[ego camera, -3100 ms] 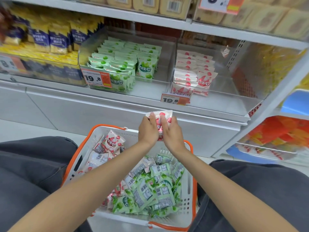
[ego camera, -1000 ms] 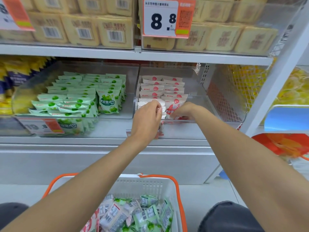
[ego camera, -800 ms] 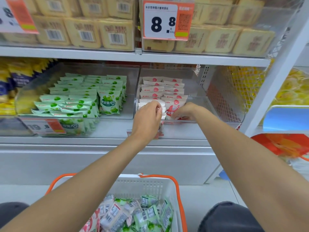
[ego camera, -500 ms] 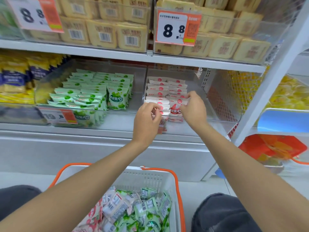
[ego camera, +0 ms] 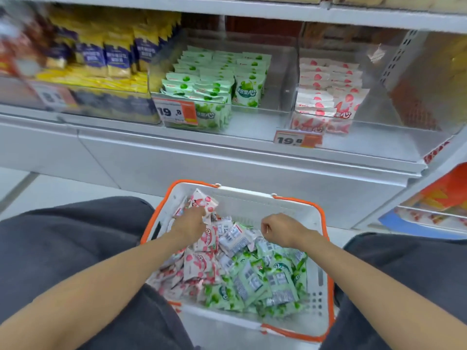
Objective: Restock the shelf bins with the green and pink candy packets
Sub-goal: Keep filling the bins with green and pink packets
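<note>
Pink candy packets (ego camera: 199, 267) are lying heaped on the left side of the basket (ego camera: 326, 248) and green candy packets (ego camera: 255, 284) on the right. The basket is sitting low between the person's knees, just in front of the shelf (ego camera: 227, 152), presumably so that each grab is only a short lift up to the bins.

The left hand (ego camera: 190, 227) is digging into the pink side and clamping on a pink packet (ego camera: 203, 202), which is sticking up above the knuckles (there may be more than one bunched in there; I can't separate them). The right hand (ego camera: 279, 231) is hovering over the middle of the heap with its fingers curled in; whether it is pinching anything I cannot tell.

Up on the shelf, the pink bin (ego camera: 328, 97) is showing packets in rows on its left part with bare floor to their right, so that looks like where this handful is heading. The green bin (ego camera: 214, 89) beside it is looking fuller. Its packets are standing upright and facing front, which is keeping the labels readable behind the price tag (ego camera: 177, 112).
</note>
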Motion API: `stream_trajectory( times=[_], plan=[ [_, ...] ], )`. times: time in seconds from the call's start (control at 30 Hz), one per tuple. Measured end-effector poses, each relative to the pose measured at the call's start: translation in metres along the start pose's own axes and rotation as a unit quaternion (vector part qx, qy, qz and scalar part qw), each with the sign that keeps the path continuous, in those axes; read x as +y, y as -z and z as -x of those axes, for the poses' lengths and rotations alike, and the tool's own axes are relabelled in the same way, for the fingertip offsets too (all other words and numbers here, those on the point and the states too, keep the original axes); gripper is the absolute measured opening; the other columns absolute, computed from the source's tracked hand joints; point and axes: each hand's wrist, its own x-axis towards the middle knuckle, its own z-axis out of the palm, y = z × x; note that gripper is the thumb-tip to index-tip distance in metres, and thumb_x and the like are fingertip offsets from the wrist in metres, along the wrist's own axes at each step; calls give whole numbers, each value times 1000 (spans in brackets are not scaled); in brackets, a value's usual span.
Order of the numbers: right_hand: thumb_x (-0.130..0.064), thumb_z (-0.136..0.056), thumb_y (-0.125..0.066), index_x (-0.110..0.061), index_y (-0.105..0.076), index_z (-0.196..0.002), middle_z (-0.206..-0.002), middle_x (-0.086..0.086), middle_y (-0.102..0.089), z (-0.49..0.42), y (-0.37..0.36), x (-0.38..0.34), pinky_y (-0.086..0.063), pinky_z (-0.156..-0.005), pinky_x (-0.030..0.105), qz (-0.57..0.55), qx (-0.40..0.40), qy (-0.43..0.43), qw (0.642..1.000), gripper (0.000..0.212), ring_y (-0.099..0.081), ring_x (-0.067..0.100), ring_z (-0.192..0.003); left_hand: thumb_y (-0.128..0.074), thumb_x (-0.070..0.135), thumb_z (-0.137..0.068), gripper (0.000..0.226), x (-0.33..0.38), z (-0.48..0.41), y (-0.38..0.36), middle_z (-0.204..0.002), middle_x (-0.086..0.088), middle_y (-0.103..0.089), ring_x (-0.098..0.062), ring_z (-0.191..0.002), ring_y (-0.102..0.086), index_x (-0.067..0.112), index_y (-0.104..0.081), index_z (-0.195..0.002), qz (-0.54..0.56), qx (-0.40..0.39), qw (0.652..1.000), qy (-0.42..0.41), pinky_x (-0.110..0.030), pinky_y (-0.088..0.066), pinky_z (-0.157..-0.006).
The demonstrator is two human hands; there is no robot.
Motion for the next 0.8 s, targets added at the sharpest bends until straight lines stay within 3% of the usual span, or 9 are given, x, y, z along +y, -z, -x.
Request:
stream_trajectory(
  times=[0.2, 0.27, 0.33, 0.43, 0.57, 0.6, 0.67, 0.73, 0.8],
  plan=[
    [-13, -87, -50, -28, -46, -68, -77, -5, -53, -4, -12, 2, -43, -66, 31, 34, -17, -9, 999, 25, -51, 19, -76, -59, 13, -88, 62, -9, -27, -24, -149, -16, -32, -34, -135, -36, 14, -33, -144, -7, 68, 997, 47, -47, -41, -105],
    [-13, -86, -49, -29, -43, -65, -75, -5, -53, -6, -11, 1, -44, -66, 33, 31, -14, -12, 999, 28, -52, 20, -75, -63, 19, -89, 72, -5, -39, -17, -151, -16, -31, -35, -137, -35, 10, -24, -149, 61, 66, 991, 99, -50, -38, -109],
    [-12, -86, -49, -27, -45, -66, -74, -4, -54, -8, -13, -2, -47, -69, 35, 20, -15, -16, 1000, 26, -54, 21, -75, -65, 23, -87, 71, -8, -59, -11, -145, -16, -39, -34, -132, -41, 5, -30, -146, 124, 56, 983, 127, -48, -40, -107],
    [-12, -88, -50, -22, -56, -75, -82, -2, -59, -8, -18, -5, -52, -74, 36, 14, -26, -6, 1000, 17, -58, 21, -81, -65, 22, -81, 52, -14, -76, -8, -122, -14, -58, -32, -112, -57, 3, -48, -127, 151, 64, 982, 95, -44, -50, -94],
    [-15, -90, -53, -20, -61, -84, -88, -2, -61, -8, -20, -7, -52, -76, 35, -6, -32, -8, 999, 11, -58, 19, -82, -62, 17, -90, 22, -8, -67, -6, -109, -12, -64, -32, -102, -60, 14, -61, -112, 43, 93, 993, 65, -42, -50, -88],
    [-15, -90, -54, -20, -61, -85, -86, -3, -60, -8, -20, -7, -52, -76, 34, -17, -32, -11, 999, 11, -58, 18, -82, -62, 18, -89, 8, -5, -65, -6, -104, -12, -67, -32, -98, -62, 19, -66, -96, 20, 95, 993, 61, -41, -51, -86],
    [-13, -89, -55, -17, -65, -88, -86, -3, -60, -8, -17, -5, -52, -79, 35, -54, -26, -22, 998, 10, -59, 19, -85, -63, 19, -86, 23, -1, -65, -8, -86, -10, -69, -29, -82, -64, 23, -57, -64, 13, 96, 995, 32, -37, -54, -76],
    [-10, -88, -59, -13, -67, -97, -93, 0, -64, -8, -13, 0, -51, -82, 33, -96, -10, -41, 994, 13, -61, 19, -91, -61, 16, -89, 24, 14, -62, -6, -74, -5, -64, -24, -71, -60, 18, -57, -65, 60, 72, 996, -9, -30, -47, -63],
    [-12, -86, -64, -12, -63, -115, -113, 4, -64, -7, -8, 7, -47, -88, 29, -123, 27, -62, 990, 29, -59, 19, -101, -61, 14, -93, 14, 35, -57, 3, -70, 0, -56, -21, -69, -52, 13, -62, -80, 145, 45, 987, -47, -28, -37, -57]
  ],
)
